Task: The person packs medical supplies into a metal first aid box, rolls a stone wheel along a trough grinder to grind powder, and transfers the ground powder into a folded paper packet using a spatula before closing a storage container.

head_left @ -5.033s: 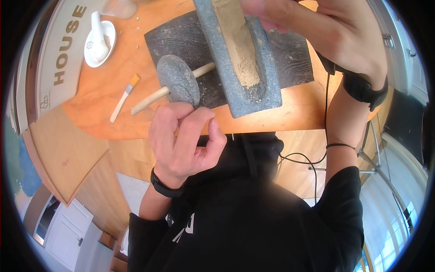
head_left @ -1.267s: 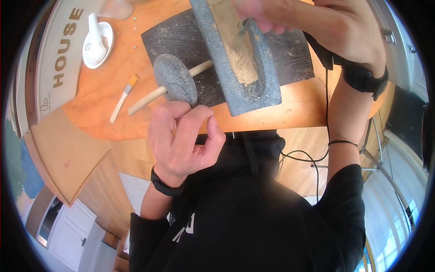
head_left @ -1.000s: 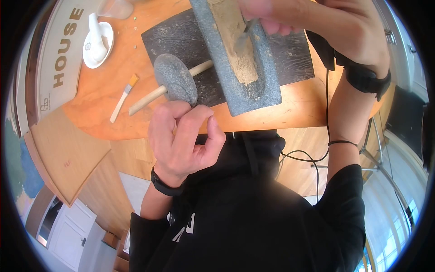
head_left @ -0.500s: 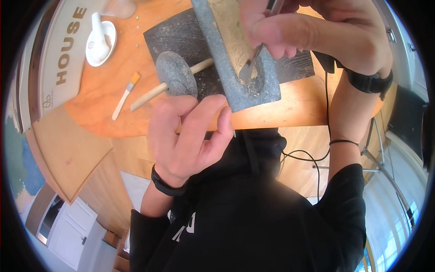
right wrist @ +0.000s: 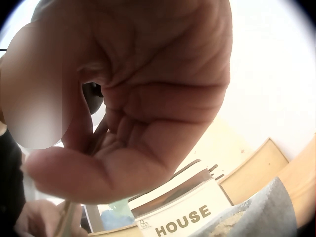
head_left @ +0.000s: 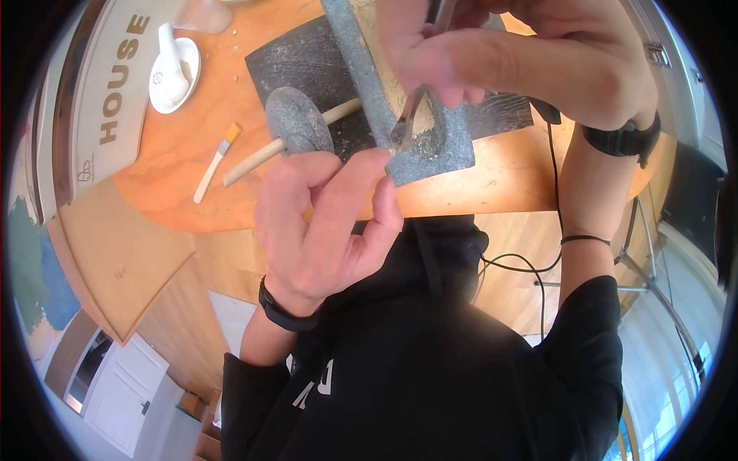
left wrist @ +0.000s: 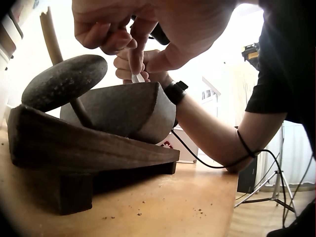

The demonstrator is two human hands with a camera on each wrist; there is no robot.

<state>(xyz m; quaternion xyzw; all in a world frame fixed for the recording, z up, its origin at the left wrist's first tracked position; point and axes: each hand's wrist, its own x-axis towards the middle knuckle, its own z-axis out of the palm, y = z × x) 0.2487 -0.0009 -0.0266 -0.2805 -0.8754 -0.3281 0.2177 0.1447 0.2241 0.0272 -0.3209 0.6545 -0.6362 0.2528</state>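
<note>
My right hand [head_left: 530, 65] pinches a slim metal spoon [head_left: 417, 104], its tip down at the near end of a grey stone trough [head_left: 360, 61]. Tan powder [head_left: 393, 86] lies in the trough, partly hidden by the hand. My left hand [head_left: 311, 230] is raised at the near table edge, fingers loosely bent, its index fingertip right by the spoon's tip. Left of the trough, a stone grinding wheel [head_left: 296, 119] on a wooden axle [head_left: 254, 161] leans over a dark wooden board [head_left: 296, 65]; the left wrist view shows the board on feet.
A flat brush [head_left: 219, 161] lies at the table's left. Beyond it are a white dish [head_left: 157, 94] holding a white handled piece, a translucent cup [head_left: 204, 15] and a panel lettered HOUSE [head_left: 104, 92]. A black cable [head_left: 555, 173] hangs by the right forearm.
My right hand has drawn the spoon from the middle of the trough towards its near end, then left to its rim. My left hand has risen slightly towards the spoon's tip.
</note>
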